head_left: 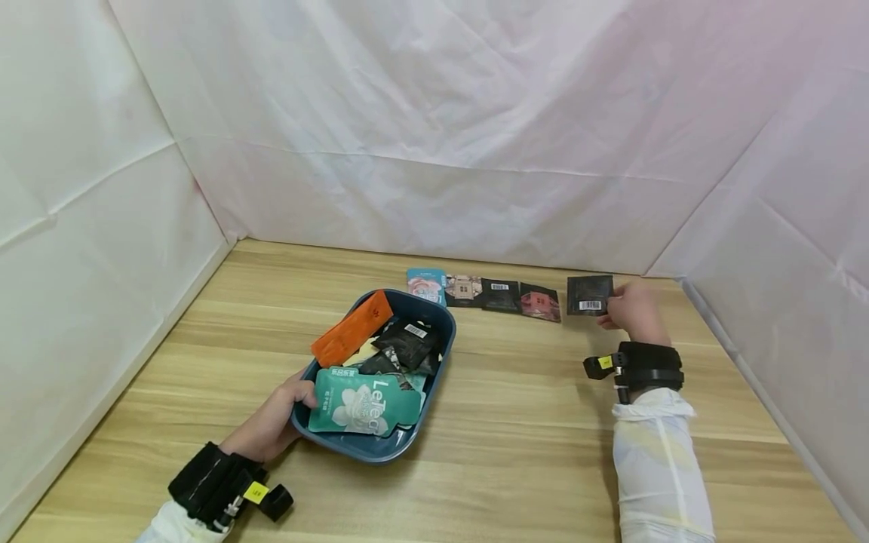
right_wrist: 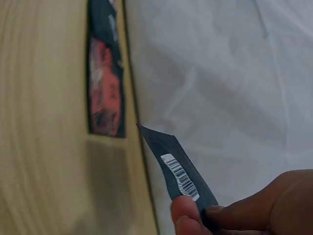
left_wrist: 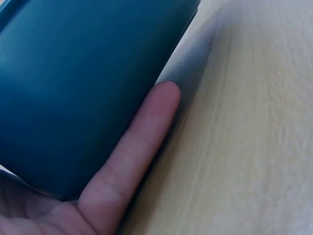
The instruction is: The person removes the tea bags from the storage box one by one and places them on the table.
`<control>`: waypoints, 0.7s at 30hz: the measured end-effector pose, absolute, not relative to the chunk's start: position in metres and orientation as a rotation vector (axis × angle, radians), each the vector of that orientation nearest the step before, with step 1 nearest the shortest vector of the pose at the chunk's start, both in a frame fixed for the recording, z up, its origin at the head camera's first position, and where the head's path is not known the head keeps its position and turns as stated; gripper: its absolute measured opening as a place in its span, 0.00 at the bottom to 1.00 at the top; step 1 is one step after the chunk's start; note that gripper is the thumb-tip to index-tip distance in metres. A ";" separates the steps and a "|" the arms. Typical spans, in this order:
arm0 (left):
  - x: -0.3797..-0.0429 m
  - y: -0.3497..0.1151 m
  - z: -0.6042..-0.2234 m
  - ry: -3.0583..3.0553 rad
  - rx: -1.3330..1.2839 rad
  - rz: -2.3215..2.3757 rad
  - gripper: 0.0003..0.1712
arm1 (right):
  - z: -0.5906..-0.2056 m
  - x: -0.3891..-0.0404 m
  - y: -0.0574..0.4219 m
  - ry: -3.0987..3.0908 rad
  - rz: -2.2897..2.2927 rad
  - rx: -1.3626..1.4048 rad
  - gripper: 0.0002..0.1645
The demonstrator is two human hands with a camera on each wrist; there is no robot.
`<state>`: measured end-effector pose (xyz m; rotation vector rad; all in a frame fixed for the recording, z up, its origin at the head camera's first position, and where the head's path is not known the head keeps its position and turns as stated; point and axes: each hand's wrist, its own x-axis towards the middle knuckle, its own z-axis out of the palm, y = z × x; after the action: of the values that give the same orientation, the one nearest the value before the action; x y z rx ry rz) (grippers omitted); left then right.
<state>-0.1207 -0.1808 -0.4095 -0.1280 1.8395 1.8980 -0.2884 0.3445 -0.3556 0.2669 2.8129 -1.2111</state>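
Observation:
My left hand [head_left: 274, 418] grips a dark blue plastic basin [head_left: 437, 377] at its near left corner, thumb over the rim. In the left wrist view a finger [left_wrist: 142, 132] lies along the underside of the basin [left_wrist: 83, 83], close over the table. Inside lie a green pouch [head_left: 360, 403] with a white flower, an orange packet [head_left: 353, 328] and several black packets [head_left: 407, 343]. At the back right my right hand [head_left: 638, 311] pinches a small black packet [head_left: 589, 294] by its edge. Its barcode [right_wrist: 180, 177] shows, and it is held up above the table.
A row along the back holds a blue packet [head_left: 426, 285] with a pink flower, a beige-and-black packet [head_left: 464, 290], a black one [head_left: 500, 295] and a red-and-black one [head_left: 540, 302]. White cloth walls [head_left: 434, 188] enclose the wooden table [head_left: 516, 437] on three sides.

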 end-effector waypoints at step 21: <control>-0.121 -0.180 -0.406 1.827 -0.104 1.938 0.48 | -0.384 -0.299 0.343 2.870 -0.952 0.326 0.32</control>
<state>-0.1212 -0.1800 -0.4057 -0.1043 1.8267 1.9378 -0.2987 0.3429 -0.3839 0.3262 2.8704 -0.9519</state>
